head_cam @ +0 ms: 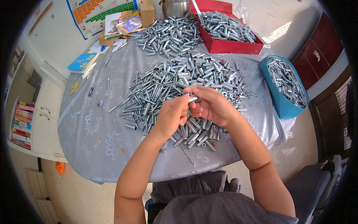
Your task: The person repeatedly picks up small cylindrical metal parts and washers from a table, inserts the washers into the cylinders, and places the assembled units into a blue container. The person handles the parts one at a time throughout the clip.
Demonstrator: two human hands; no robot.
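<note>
Both of my hands meet above a large heap of loose metal fasteners on the table. Between them is a short shiny metal sleeve (193, 99), lying roughly level. My left hand (172, 114) grips its left end with thumb and curled fingers. The fingers of my right hand (211, 105) close around its right end. Whether a bolt sits inside the sleeve is hidden by my fingers. Under and beyond my hands lie long bolts (151, 95), open-ended metal sleeves (193, 65) and, on the right, small nuts (230, 96). More sleeves (195, 134) are spread just below my wrists.
A second pile of bolts (170, 36) lies at the back, near a red box (232, 46) filled with fasteners. A blue fabric bin (291, 107) of them stands right. Books (82, 62), a yellow marker (74, 87) and a steel pot (176, 9) are also on the patterned tablecloth (92, 145).
</note>
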